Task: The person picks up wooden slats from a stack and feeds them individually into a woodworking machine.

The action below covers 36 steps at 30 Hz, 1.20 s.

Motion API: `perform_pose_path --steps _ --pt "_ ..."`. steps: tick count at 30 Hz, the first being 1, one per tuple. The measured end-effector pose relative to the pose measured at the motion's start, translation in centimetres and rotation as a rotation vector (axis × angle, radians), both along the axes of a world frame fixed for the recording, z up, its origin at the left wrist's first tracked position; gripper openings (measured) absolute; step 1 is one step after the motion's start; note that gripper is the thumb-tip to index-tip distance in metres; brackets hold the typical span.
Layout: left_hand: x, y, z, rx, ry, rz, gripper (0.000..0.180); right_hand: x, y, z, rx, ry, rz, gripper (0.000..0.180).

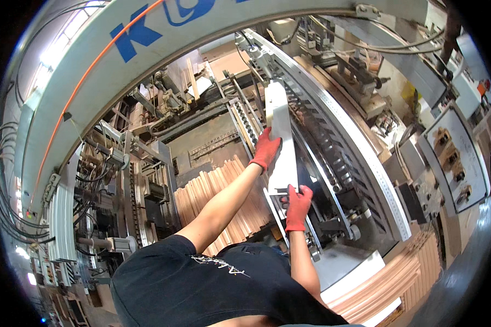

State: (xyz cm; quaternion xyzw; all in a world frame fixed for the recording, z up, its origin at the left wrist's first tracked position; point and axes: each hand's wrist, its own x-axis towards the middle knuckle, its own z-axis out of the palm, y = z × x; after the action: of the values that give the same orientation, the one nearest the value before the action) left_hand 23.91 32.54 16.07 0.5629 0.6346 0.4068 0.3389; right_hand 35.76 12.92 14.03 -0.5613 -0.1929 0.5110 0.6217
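A long white board (282, 147) lies lengthwise on the machine's rails in front of me. A narrower pale strip shows along its far left edge. My left hand (267, 149), in a red glove, holds the board's left edge about midway along, with the thumb over the top. At the near end, my right hand (298, 208), also red-gloved, has its fingers closed at the board's near right corner. The undersides of both grips are hidden.
Wooden strips (221, 199) lie stacked left of the board, and more wooden strips (382, 280) sit at lower right. A long metal rail (360, 139) curves along the right. A control panel (455, 158) stands at far right. A machine beam (93, 71) arches overhead.
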Motion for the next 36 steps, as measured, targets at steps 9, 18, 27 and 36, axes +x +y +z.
perform_pose_path --steps 9,18,27,36 --pt "4.7 4.8 -4.5 0.113 -0.010 0.009 0.088 8.6 3.9 1.6 0.013 -0.345 -0.393 0.046" --pt "12.5 5.1 -3.3 -0.063 0.033 0.131 0.083 8.9 4.1 2.3 0.004 -0.170 -0.381 0.019" --pt "13.4 8.0 -4.3 0.019 0.006 0.164 0.077 7.8 6.1 4.7 -0.008 -0.127 -0.301 0.031" --pt "9.2 10.1 -6.3 0.070 0.047 0.112 0.080 11.1 5.6 1.1 0.102 -0.224 -0.104 0.029"
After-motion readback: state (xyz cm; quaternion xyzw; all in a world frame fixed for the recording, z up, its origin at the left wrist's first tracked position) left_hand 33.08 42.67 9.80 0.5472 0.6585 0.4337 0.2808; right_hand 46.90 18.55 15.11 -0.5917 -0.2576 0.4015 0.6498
